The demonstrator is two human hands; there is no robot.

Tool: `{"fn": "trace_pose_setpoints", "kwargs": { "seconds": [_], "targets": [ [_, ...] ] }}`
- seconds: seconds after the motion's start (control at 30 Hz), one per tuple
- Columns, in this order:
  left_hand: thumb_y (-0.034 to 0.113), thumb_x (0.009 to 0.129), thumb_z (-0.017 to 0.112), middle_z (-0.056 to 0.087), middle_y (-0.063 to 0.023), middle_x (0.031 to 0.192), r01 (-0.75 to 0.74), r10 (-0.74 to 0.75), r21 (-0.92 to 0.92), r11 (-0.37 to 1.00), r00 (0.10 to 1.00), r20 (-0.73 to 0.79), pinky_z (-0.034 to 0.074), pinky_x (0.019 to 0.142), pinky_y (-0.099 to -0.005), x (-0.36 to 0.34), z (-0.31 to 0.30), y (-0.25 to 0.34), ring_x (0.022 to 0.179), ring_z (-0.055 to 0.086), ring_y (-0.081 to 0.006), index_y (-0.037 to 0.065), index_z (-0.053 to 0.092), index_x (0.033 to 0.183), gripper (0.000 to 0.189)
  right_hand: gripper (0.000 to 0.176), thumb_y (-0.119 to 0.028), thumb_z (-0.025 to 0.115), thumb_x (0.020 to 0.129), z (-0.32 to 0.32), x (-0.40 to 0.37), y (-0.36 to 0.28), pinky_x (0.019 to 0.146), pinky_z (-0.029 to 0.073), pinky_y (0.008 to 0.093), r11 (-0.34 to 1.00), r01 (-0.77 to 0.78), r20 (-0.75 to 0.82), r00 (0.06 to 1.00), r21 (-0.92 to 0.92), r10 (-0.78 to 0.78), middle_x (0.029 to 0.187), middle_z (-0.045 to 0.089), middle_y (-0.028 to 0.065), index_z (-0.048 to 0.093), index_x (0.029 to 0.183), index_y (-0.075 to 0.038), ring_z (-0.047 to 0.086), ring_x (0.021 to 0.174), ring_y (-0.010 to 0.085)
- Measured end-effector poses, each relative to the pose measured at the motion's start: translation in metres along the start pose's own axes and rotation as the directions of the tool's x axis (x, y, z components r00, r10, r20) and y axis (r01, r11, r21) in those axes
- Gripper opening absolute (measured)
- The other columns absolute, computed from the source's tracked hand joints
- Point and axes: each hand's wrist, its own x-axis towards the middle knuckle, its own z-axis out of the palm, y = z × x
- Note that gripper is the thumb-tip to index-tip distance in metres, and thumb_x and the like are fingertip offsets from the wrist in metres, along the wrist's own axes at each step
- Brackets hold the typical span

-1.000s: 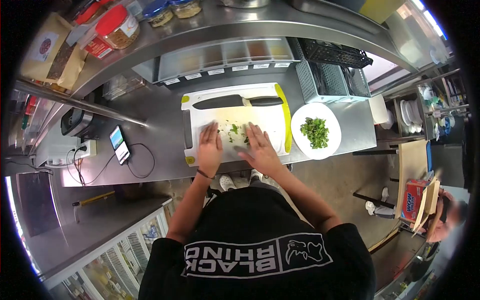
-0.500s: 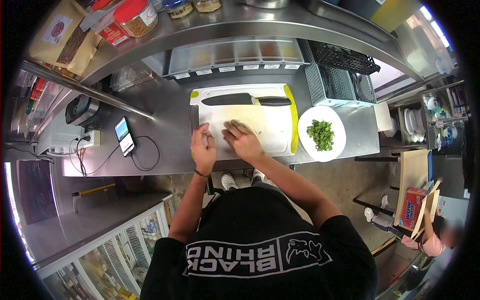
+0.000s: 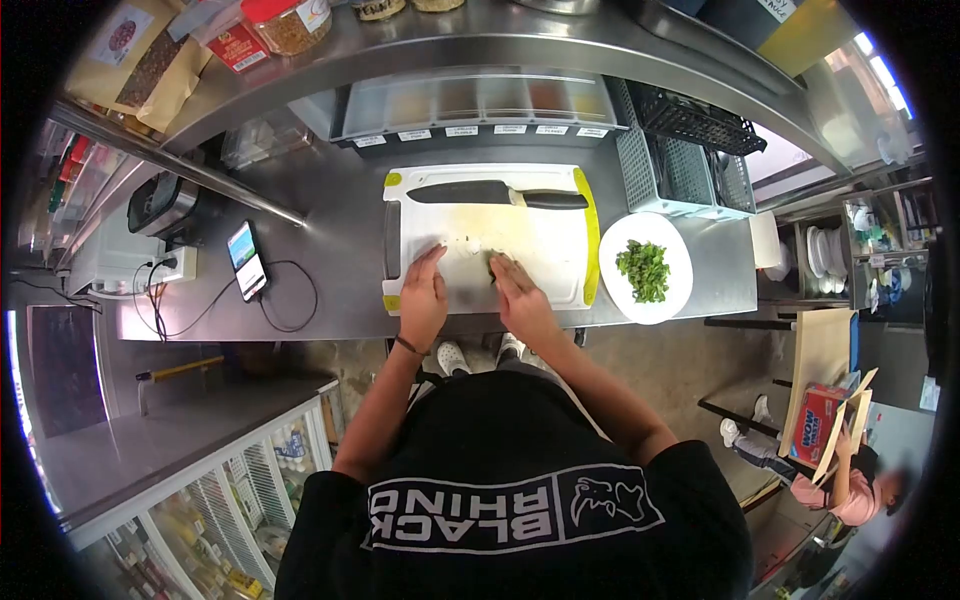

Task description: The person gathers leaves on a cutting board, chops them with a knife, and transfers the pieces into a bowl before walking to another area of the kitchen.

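Note:
A white cutting board (image 3: 560,275) with yellow-green corners and edge lies on the steel counter. My left hand (image 3: 424,303) rests its outstretched fingers on the board's lower left part and holds nothing. My right hand (image 3: 526,305) lies on the board to its right, fingers stretched out, with a few dark green scraps (image 3: 492,271) at their tips. Pale bits (image 3: 473,244) are scattered between the hands. Beyond them, a large kitchen knife (image 3: 465,193) with a black handle lies across the top of the board. A white plate (image 3: 618,298) of chopped green herbs (image 3: 645,270) stands to the right.
Behind the board sits a lidded container rack (image 3: 480,105); grey baskets (image 3: 640,165) stand at the back right. On the left, a phone (image 3: 247,262) lies with its cable. A steel shelf (image 3: 500,50) overhangs the counter. Far right, another person holds a red box (image 3: 815,425).
My right hand has shifted right and nearer to my body, away from the middle of the board. My left hand has moved slightly right. The camera view has shifted a little.

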Motion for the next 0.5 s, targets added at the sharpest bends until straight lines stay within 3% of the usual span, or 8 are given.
{"fn": "trace_pose_setpoints", "kwargs": {
  "seconds": [0.07,0.13,0.23,0.4,0.47,0.5],
  "targets": [
    [-0.005,0.088,0.048,0.065,-0.0178,0.111,0.004,-0.004,-0.008,1.000,0.998,0.055,0.050,0.089,-0.0390,0.006,0.001,0.004,0.104,0.062,-0.0343,0.003,0.058,0.118,0.032,0.040,-0.003,0.056,0.089,0.003,0.015,0.001,0.098,0.047,0.0432,0.975,-0.168,0.137,0.979,0.148,0.148,0.130,0.056,0.0217,0.053,0.128,0.002,0.057,0.115,0.0373],
    [-0.008,0.089,0.045,0.066,-0.0180,0.110,0.090,-0.081,-0.202,0.975,0.995,0.051,0.052,0.087,-0.0359,0.012,0.003,0.007,0.101,0.066,-0.0316,0.001,0.056,0.120,0.034,0.038,-0.004,0.057,0.088,0.015,0.036,0.011,0.096,0.049,0.0407,0.979,-0.151,0.090,0.986,0.137,0.139,0.130,0.056,0.0195,0.056,0.125,0.002,0.060,0.111,0.0353],
    [-0.009,0.089,0.042,0.067,-0.0172,0.109,0.064,-0.094,-0.361,0.930,0.993,-0.066,0.053,0.084,-0.0329,0.017,0.013,-0.007,0.098,0.068,-0.0270,0.000,0.055,0.119,0.034,0.036,-0.011,0.056,0.085,0.033,0.052,0.015,0.094,0.051,0.0320,0.943,0.285,0.180,0.950,-0.171,-0.254,0.128,0.059,0.0138,0.061,0.119,0.002,0.060,0.113,0.0267],
    [-0.007,0.091,0.044,0.068,-0.0155,0.107,0.066,-0.097,-0.261,0.963,0.990,-0.107,0.053,0.083,-0.0314,0.013,-0.009,-0.021,0.096,0.069,-0.0245,0.000,0.057,0.117,0.029,0.024,-0.012,0.060,0.085,0.016,0.019,0.013,0.091,0.052,0.0326,0.950,0.274,0.238,0.943,-0.150,-0.234,0.125,0.060,0.0110,0.067,0.105,-0.001,0.062,0.109,0.0247],
    [-0.006,0.091,0.046,0.068,-0.0151,0.106,0.085,-0.115,-0.228,0.970,0.986,-0.123,0.053,0.083,-0.0314,0.008,-0.015,-0.022,0.095,0.069,-0.0246,0.000,0.057,0.115,0.027,0.026,-0.011,0.065,0.083,0.007,0.001,0.022,0.088,0.054,0.0337,0.973,0.195,0.220,0.951,0.120,-0.217,0.120,0.062,0.0118,0.067,0.108,-0.002,0.065,0.104,0.0257],
    [-0.005,0.090,0.049,0.068,-0.0146,0.104,0.125,-0.149,-0.191,0.974,0.982,-0.114,0.053,0.082,-0.0327,0.006,-0.017,-0.021,0.093,0.069,-0.0260,0.001,0.059,0.113,0.026,0.026,-0.011,0.065,0.083,-0.004,0.003,0.023,0.088,0.054,0.0337,0.973,0.196,0.228,0.949,0.120,-0.219,0.120,0.062,0.0118,0.067,0.108,-0.002,0.065,0.104,0.0257]
  ]
}}
